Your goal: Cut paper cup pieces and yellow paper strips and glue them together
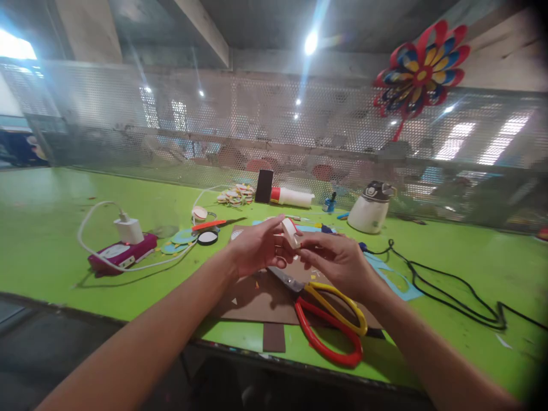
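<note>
A small white curved piece with a red edge (pixel 290 232) is raised above the middle of the table. Its exact kind is unclear. My left hand (pixel 261 246) holds it between thumb and curled fingers. My right hand (pixel 336 256) pinches at its lower right side, fingertips pressed together. Beneath both hands lies a brown board (pixel 252 305) with small paper scraps on it. Large scissors (pixel 317 322) with one red and one yellow handle rest on the board, blades pointing away and partly hidden by my hands.
On the left are a purple power strip (pixel 122 254) with a white charger (pixel 129 231), light-blue paper discs (pixel 182 240) and an orange-handled cutter (pixel 209 225). At the back stand a phone (pixel 264 186) and a white jug (pixel 371 210). A black cable (pixel 454 285) runs right.
</note>
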Demonstrator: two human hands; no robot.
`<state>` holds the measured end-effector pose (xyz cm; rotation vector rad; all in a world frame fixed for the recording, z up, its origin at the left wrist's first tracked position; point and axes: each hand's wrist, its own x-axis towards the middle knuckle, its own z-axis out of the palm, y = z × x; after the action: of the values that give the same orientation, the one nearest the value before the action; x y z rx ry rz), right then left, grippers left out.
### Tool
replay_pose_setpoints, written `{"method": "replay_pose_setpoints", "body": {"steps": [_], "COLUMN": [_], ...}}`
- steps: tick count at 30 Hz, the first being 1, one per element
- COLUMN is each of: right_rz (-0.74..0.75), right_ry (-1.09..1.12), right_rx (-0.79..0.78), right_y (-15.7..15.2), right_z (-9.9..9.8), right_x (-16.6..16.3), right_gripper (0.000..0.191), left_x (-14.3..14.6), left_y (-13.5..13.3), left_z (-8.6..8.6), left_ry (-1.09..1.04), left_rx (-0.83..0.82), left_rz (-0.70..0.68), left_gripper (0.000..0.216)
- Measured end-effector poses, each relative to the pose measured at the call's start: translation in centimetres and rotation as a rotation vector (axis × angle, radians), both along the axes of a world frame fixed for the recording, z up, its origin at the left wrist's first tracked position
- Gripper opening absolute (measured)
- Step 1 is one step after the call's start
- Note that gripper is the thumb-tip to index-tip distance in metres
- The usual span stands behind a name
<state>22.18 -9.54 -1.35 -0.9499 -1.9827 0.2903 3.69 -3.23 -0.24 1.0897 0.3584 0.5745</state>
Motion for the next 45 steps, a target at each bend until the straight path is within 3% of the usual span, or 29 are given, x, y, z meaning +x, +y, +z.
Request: {"method": "replay_pose_setpoints", "body": {"steps": [10,15,25,34,40,45], "right_rz": [-0.02,-0.071,-0.117,-0.074,-0.066,-0.057], "right_ry": [-0.038,-0.014,0.101,0.19,0.286,0.344], "right_rx": [0.085,0.139,0.051,-0.14,-0.259,-0.313], "right_y": [-0.6,-0.9,-0.9,-0.7,-0.2,-0.3], "right_z": [0.6,1.0,1.0,0.8,0.6,0.8], "right_x": [-0.3,-0.3,-1.0,-1.1,-0.7,-0.6], "right_gripper": [0.011,0.025,0.009,0.013,0.016,0.018], "left_x": [-0.3,0.0,0.7,1.0,1.3,1.1], "left_y": [-0.5,-0.7,-0.3,-0.5,-1.1,-1.2], "left_z": [0.1,0.1,-0.8,-0.7,-0.4,-0.2], "left_ry": [0.033,0.002,-0.002,0.063,0.049,0.049], "left_rx": [0.041,0.093,0.138,0.085,0.184,0.181], "left_rz": [0.126,0.162,0.145,0.142,0.203,0.16], "left_gripper": [0.031,0.031,0.029,0.024,0.034,0.022]}}
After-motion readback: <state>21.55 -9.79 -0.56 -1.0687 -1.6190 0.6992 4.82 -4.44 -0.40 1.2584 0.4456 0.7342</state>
